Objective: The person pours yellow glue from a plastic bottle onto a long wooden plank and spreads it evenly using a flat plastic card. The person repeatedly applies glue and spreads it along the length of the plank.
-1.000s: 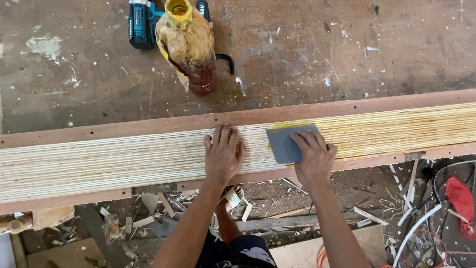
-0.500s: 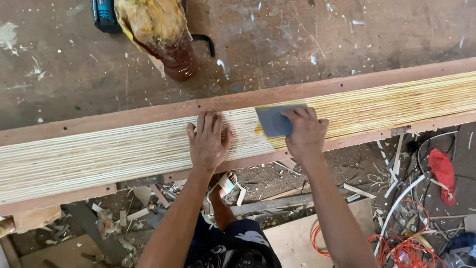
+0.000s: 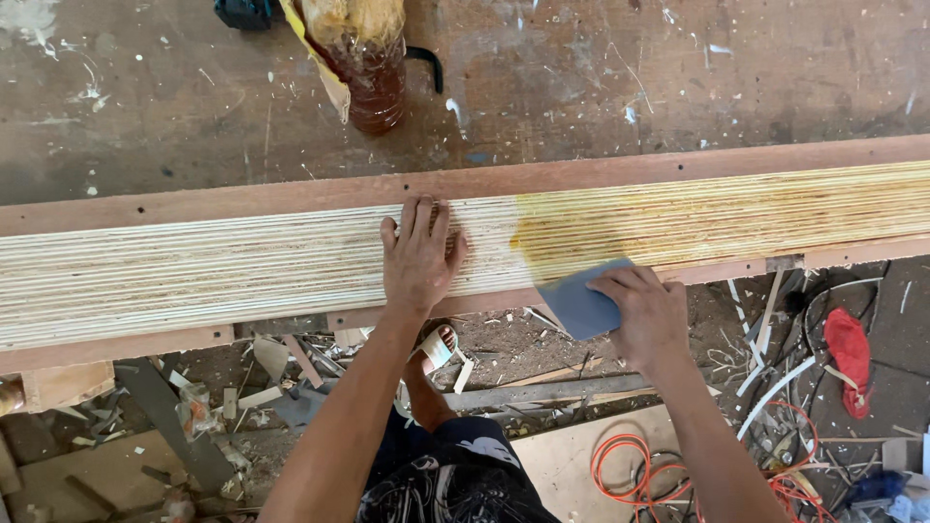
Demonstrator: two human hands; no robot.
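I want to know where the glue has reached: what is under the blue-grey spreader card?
Under the blue-grey spreader card, the near edge of the stacked strips shows around it; the right hand holds it. The wood beneath is covered.

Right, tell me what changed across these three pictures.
The right hand drew the blue-grey pad back from the top of the laminated board to its near edge, where the pad now overhangs. The yellow-stained patch is uncovered. The left hand stayed flat on the board; the pad stayed held.
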